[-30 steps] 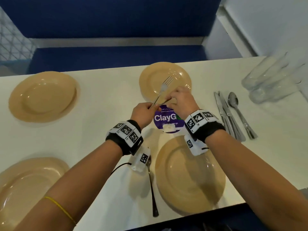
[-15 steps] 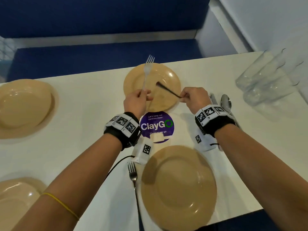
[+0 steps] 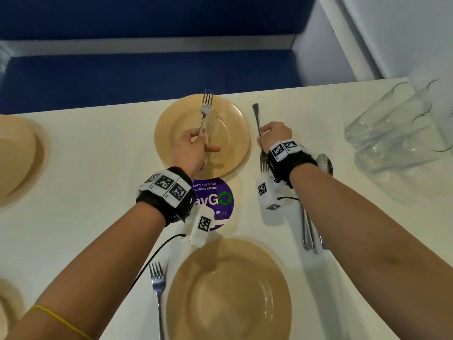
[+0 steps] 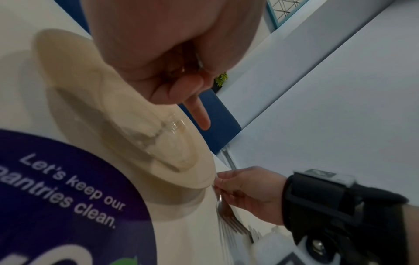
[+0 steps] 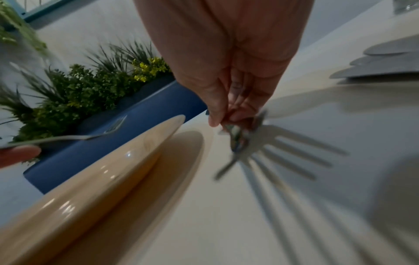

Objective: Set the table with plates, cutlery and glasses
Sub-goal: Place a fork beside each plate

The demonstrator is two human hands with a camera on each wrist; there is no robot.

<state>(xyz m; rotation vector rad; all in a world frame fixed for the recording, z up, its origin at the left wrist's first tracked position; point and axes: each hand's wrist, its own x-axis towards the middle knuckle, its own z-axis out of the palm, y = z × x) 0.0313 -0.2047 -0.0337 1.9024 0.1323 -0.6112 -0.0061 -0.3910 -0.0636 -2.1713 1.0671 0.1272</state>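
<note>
The left hand (image 3: 190, 149) grips a silver metal fork (image 3: 205, 109) over the round tan far plate (image 3: 228, 133), tines toward twelve o'clock. The right hand (image 3: 274, 133) pinches a second silver fork (image 3: 257, 123) just beside that plate at three o'clock, tines toward six, above the white table (image 3: 98, 192).

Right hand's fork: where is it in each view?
Head: fork right of the far plate, tines toward the wearer.
Left wrist: fork lower centre.
Right wrist: fork centre, blurred.
Shared landmark: the far plate.
</note>
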